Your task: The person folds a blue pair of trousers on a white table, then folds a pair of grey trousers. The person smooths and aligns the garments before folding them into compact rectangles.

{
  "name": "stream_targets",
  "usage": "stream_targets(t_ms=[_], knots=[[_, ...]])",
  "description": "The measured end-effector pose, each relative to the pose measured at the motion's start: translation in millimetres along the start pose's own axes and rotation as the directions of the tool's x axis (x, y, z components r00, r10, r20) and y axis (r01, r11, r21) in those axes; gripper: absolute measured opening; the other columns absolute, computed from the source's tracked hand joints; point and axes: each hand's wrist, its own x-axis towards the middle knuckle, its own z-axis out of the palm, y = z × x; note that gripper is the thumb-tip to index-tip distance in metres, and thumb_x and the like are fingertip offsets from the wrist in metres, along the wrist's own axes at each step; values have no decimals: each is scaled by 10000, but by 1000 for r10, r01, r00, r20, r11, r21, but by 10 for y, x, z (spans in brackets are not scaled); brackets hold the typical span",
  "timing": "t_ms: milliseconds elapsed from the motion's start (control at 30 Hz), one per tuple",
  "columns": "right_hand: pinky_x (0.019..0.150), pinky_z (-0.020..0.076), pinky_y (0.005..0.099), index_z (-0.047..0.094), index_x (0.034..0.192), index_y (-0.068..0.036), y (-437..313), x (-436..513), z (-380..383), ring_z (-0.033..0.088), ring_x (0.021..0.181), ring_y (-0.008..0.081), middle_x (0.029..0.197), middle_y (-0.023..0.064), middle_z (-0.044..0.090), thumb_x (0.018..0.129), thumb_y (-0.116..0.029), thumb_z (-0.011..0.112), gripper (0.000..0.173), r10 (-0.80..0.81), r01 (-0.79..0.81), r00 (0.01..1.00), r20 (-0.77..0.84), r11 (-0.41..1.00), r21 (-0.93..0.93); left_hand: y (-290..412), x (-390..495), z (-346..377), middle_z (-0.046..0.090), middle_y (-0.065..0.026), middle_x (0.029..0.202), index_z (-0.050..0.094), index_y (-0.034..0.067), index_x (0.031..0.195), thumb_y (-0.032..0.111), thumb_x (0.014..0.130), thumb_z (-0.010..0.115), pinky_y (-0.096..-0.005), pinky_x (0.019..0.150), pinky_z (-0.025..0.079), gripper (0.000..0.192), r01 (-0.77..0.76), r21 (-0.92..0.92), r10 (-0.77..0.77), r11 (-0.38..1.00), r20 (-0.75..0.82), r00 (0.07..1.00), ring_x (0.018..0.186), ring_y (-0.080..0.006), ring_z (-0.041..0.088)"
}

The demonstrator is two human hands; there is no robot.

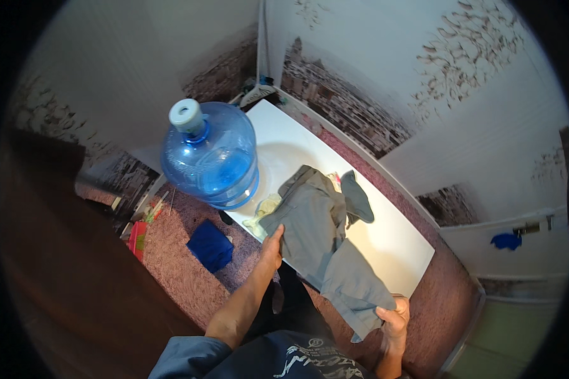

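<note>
A grey cloth garment (313, 218) lies rumpled across the white table (398, 256), with part of it hanging over the near edge. My left hand (272, 247) grips its left edge, thumb on top and the fingers mostly hidden. In my right hand (394, 316) is the end of a narrower, sleeve-like part, pulled out towards me past the table's edge. Another flap of dark grey cloth (357, 198) rests on the far side. Beneath the garment a pale yellow cloth (267, 208) peeks out; what else is under it is hidden.
A large blue water bottle (211, 156) with a white cap stands at the table's left end. On the pink carpet (170, 270) are a folded blue cloth (211, 245) and a red container (137, 239). Patterned walls (408, 90) border the table's far side. Brown fabric (76, 265) hangs at left.
</note>
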Motion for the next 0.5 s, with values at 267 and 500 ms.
stream_targets(t_ms=[267,500], knots=[[599,342,262,634,713,6,502,-329,-305,448,630,70,667,-37,549,852,-139,584,208,148,-164,945,-291,986,-29,-190,-163,-62,636,-112,1074,566,10,1163,59,867,629,-416,821,517,306,-189,42,194,981,-185,964,931,-258,618],[622,381,263,632,790,-19,1042,-178,-953,465,647,69,715,-34,571,894,-137,581,166,43,-54,877,-479,999,-10,-306,-572,365,665,-50,983,632,3,1064,35,857,627,-301,776,495,209,-448,158,447,880,42,893,862,-161,611]])
